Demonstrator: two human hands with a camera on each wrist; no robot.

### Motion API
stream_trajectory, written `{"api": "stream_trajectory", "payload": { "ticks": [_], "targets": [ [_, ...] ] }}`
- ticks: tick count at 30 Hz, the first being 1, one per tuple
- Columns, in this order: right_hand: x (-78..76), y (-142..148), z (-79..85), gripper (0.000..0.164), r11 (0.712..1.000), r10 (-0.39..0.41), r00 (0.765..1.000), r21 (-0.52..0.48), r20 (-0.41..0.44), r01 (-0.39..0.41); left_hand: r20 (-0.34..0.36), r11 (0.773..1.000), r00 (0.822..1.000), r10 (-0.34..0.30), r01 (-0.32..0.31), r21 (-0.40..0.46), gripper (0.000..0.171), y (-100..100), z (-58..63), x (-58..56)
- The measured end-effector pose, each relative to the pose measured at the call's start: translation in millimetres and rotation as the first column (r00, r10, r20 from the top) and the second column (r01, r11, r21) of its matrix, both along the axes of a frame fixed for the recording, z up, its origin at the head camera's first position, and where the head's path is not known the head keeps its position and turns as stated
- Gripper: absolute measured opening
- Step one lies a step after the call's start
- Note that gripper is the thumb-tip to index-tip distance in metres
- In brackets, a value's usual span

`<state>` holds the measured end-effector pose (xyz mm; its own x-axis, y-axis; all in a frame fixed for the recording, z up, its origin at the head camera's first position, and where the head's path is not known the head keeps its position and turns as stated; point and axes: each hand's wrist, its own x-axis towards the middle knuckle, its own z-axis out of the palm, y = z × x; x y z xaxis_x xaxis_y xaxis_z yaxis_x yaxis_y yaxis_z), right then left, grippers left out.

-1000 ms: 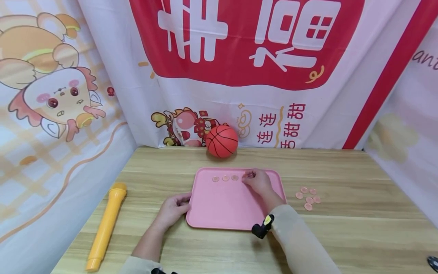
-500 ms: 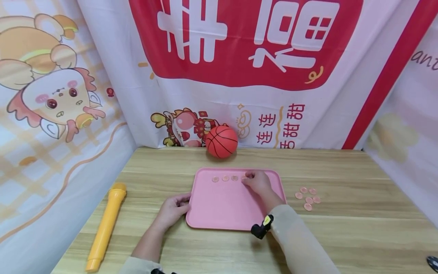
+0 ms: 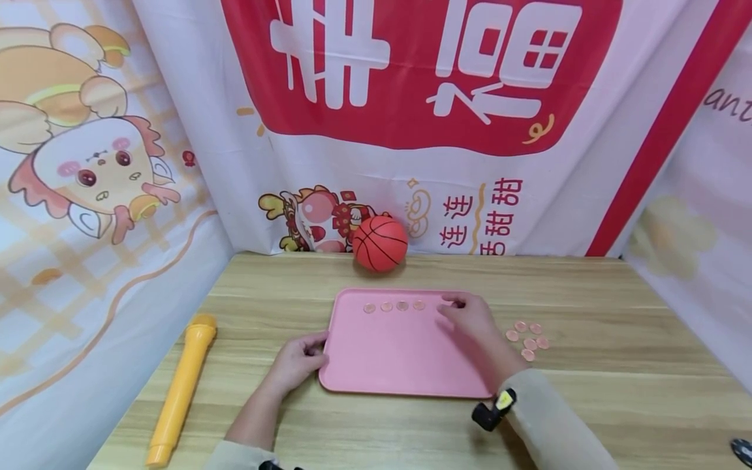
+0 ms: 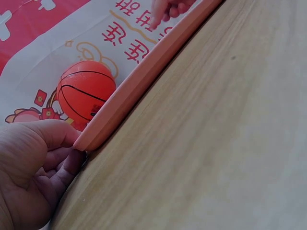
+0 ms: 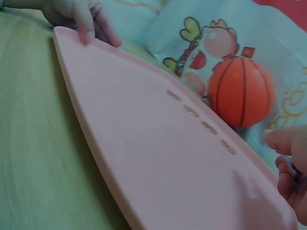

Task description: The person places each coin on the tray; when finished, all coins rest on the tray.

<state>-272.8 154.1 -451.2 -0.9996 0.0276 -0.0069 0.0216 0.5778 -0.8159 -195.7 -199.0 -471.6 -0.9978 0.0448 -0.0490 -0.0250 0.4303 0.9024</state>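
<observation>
My left hand (image 3: pixel 296 362) grips the left edge of a pink tray (image 3: pixel 382 365), thumb at the rim and fingers against its side in the left wrist view. A row of several small copper-coloured coins (image 3: pixel 402 305) lies along the far part of the tray. My right hand (image 3: pixel 472 316) is over the tray's right side, to the right of the row, fingers loosely bent. Nothing shows between its thumb and fingers (image 5: pixel 276 136) in the right wrist view. A loose group of several more coins (image 3: pixel 530 343) lies on the table to the right of the tray.
A red toy basketball (image 3: pixel 380 243) stands behind the tray, against the printed curtain (image 3: pixel 247 215). Left of my left hand lies a yellow toy microphone (image 3: pixel 182 391) on the wooden table (image 3: pixel 376 431). A dark round object (image 3: pixel 743 450) shows at the lower right edge.
My right hand has let go of the coin at the right end of the row and moved right, away from it. The left hand stays on the tray's edge.
</observation>
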Motion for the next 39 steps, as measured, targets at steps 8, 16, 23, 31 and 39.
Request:
{"api": "stream_trajectory", "payload": {
  "ticks": [8,16,23,31,39],
  "targets": [
    [27.0,63,10.1,0.047,0.998,-0.06,0.998,-0.021,-0.005,0.06,0.0,1.0,1.0,-0.006,0.006,-0.001,0.052,0,0.5,-0.5],
    [63.0,117,9.3,0.064,0.984,-0.129,0.981,-0.104,0.148,0.145,0.011,1.0,1.0,-0.001,0.001,-0.003,0.053,1,0.4,-0.3],
    [87.7,149,-3.9,0.055,0.989,-0.124,0.992,0.079,-0.008,0.124,-0.008,0.999,1.0,0.003,-0.003,-0.042,0.055,1,-0.1,-1.0],
    [96.6,162,-10.1,0.05,0.985,-0.091,0.994,0.138,-0.061,0.099,-0.017,0.999,1.0,-0.022,0.021,-0.033,0.053,0,0.0,-0.9],
    [97.9,165,-15.0,0.051,0.983,-0.079,0.997,0.164,-0.012,0.08,-0.026,0.999,0.999,-0.039,0.038,-0.04,0.053,-2,-0.9,-1.0]
  ]
}}
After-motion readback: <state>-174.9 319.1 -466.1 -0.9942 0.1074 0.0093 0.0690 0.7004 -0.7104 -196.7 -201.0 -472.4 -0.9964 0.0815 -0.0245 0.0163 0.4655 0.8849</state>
